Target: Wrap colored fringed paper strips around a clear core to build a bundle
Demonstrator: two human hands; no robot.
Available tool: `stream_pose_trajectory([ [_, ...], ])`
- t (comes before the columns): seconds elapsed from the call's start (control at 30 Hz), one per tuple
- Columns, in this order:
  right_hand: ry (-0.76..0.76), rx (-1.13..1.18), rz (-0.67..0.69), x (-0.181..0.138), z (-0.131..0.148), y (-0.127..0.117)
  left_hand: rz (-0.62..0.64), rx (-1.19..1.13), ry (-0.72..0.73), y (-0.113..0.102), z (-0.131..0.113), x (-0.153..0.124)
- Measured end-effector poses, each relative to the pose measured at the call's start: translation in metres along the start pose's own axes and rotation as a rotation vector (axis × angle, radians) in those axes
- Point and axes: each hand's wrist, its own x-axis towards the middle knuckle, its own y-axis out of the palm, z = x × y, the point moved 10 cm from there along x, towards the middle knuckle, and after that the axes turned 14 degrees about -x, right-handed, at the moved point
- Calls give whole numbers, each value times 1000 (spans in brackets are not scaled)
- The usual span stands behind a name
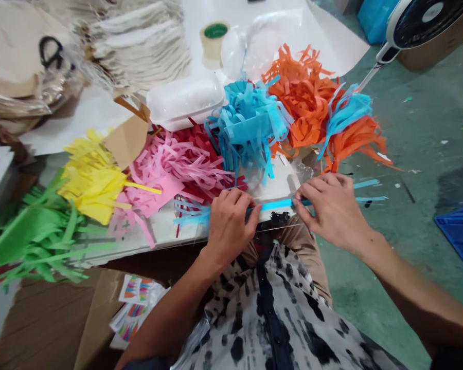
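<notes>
Here, the left hand (230, 220) and right hand (331, 206) grip a narrow blue strip (277, 205), ends fringed.

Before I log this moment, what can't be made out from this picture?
All in the head view:
Blue strip: the gripped stretches are hidden by the left hand and right hand.
Printed cards: partly covered by the left forearm; any fine print is too blurred to read.
Round-headed black-and-white device: cut off by the top edge.
Blue crate: cut off by the right edge.
</notes>
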Motion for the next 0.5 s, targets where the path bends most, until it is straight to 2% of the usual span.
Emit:
stream_pose_trajectory([
  [0.27,43,-38,2,2,1,0,-4,31,-22,1,2,3],
  [0.37,63,-101,-54,-1,3,-7,-15,48,-19,1,-2,4],
  [0.5,-109,-92,-211,-13,33,-21,-38,51,203,6,-30,1],
])
